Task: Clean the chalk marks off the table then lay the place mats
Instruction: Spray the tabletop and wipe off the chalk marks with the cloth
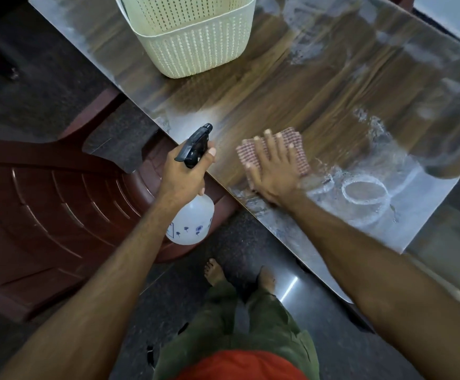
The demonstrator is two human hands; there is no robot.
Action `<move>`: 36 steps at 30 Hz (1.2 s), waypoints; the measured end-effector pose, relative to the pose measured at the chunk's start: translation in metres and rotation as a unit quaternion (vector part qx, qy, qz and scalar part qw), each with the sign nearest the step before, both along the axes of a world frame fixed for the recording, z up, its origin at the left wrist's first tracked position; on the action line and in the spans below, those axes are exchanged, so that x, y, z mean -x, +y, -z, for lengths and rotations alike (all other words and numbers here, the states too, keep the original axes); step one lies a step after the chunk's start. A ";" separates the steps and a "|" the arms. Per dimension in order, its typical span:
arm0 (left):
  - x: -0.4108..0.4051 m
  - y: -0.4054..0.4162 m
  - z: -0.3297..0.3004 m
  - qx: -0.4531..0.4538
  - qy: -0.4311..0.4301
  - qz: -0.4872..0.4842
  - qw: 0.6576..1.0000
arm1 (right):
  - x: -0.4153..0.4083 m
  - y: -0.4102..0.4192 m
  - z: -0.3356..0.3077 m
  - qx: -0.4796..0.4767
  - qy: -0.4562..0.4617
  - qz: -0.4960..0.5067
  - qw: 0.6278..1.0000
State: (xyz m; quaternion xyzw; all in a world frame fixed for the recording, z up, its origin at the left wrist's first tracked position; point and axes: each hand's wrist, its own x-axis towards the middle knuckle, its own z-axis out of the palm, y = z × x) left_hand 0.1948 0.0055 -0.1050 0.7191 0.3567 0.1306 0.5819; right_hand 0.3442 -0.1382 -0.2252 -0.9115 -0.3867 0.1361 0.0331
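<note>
My right hand (pixel 271 165) lies flat, fingers spread, pressing a reddish checked cloth (pixel 297 144) onto the wooden table (pixel 264 86) near its front edge. Just right of the hand are white chalk marks (pixel 364 192), among them a ring shape, smeared and wet-looking. More chalk smears show further back on the right. My left hand (pixel 187 171) grips the neck of a white spray bottle (pixel 191 220) with a black trigger head, held off the table's edge over the chair. No place mats are visible.
A cream perforated plastic basket (pixel 193 48) stands on the table at the back. A dark red plastic chair (pixel 59 204) sits to the left, tucked against the table edge. My bare feet stand on the dark speckled floor (pixel 332 338) below.
</note>
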 end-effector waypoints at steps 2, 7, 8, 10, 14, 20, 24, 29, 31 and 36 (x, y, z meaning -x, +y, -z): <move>-0.004 -0.008 0.002 -0.004 0.002 0.005 1.000 | 0.029 -0.005 0.002 -0.004 0.010 -0.057 0.998; -0.017 -0.035 0.001 0.009 0.009 0.004 1.000 | 0.039 -0.075 -0.001 -0.003 0.025 -0.127 0.992; -0.019 -0.040 0.000 0.013 0.006 0.002 1.000 | 0.024 -0.088 -0.001 -0.001 0.019 -0.115 0.993; -0.024 -0.049 -0.002 0.014 0.006 0.008 1.000 | -0.010 -0.107 -0.002 0.004 0.009 -0.053 0.999; -0.033 -0.066 -0.001 0.011 0.010 0.022 1.000 | -0.048 -0.103 -0.002 0.013 0.006 0.052 0.999; -0.047 -0.085 -0.004 0.004 0.020 0.043 0.999 | 0.014 -0.104 0.000 0.002 0.027 -0.056 0.998; -0.057 -0.091 -0.003 0.015 0.022 0.040 0.999 | -0.002 -0.143 0.002 0.003 0.020 -0.068 0.997; -0.064 -0.096 0.003 -0.001 0.034 0.047 0.998 | -0.093 -0.154 -0.005 -0.004 0.001 0.058 0.998; -0.064 -0.098 0.008 -0.002 0.035 0.049 0.998 | -0.120 -0.147 -0.008 0.000 -0.003 0.064 0.998; -0.058 -0.109 0.023 -0.001 0.041 0.074 0.996 | -0.155 -0.134 -0.009 -0.022 0.029 0.086 0.996</move>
